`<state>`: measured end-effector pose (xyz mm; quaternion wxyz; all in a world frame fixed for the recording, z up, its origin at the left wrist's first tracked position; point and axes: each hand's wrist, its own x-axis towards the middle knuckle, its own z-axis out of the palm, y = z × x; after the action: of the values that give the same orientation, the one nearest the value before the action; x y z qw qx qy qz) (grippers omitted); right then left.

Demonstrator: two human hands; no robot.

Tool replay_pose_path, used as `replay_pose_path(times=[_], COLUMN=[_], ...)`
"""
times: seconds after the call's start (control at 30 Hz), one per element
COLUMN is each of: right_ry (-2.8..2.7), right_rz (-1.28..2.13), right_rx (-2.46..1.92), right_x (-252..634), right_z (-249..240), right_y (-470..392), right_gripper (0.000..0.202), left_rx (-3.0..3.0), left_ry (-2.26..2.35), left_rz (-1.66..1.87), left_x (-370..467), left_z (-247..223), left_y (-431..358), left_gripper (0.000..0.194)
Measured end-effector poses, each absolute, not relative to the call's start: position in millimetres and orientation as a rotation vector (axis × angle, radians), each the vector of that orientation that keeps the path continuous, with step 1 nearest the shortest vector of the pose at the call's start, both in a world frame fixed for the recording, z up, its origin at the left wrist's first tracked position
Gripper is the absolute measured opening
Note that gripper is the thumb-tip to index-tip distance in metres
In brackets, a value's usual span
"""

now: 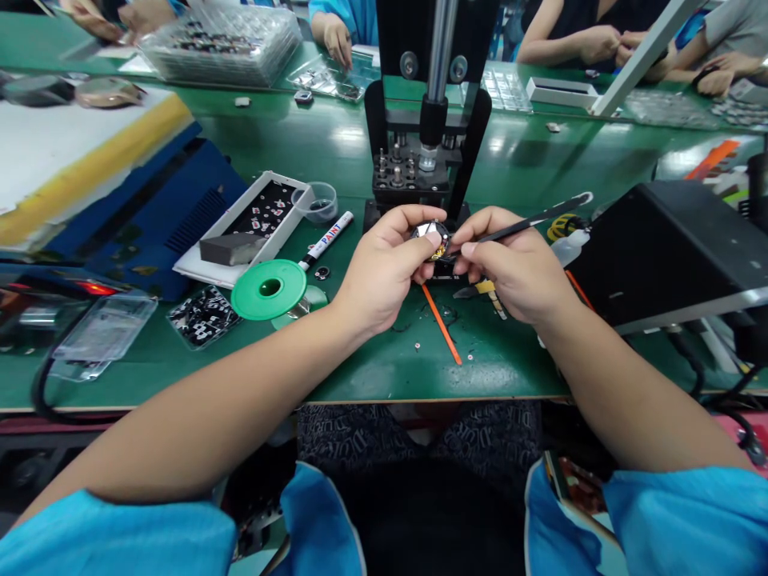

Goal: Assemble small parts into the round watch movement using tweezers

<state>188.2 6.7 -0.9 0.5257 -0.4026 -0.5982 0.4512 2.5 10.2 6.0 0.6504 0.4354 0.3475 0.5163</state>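
Note:
Between thumb and fingers, my left hand (387, 268) grips a small round electronic module (433, 240) with a silvery patch and a gold-coloured part. My right hand (513, 260) is closed on dark tweezers (534, 218), whose rear end points up and to the right. Its fingertips are close against the module's right side; whether the tips touch it I cannot tell. Below the hands, an orange stick (441, 324) lies on the green table (384, 380). Just behind the hands stands a black press (411, 172) with a metal shaft.
On the left are a green solder spool (269, 290), a paint marker (327, 240), a white tray of small parts (264, 210), a clear cup (318, 202) and a blue machine (138, 208). A black box (678, 248) stands at right. Other people's hands (336, 38) work across the table.

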Motion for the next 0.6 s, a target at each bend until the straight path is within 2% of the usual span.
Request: replay_pose_path(times=[0.23, 0.6], right_ry=[-1.35, -1.406], right_rz=[1.297, 1.287], right_rx=[-1.127, -1.189], right_x=[185.3, 183.7], right_z=[14.1, 18.5], right_y=[-2.7, -7.0], right_gripper=[0.015, 0.012], left_rx=[0.983, 1.022], left_ry=[0.8, 0.774], left_rz=[1.18, 1.174], left_x=[4.0, 2.1], left_z=[8.2, 4.4], left_y=[8.6, 9.1], left_gripper=[0.023, 0.021])
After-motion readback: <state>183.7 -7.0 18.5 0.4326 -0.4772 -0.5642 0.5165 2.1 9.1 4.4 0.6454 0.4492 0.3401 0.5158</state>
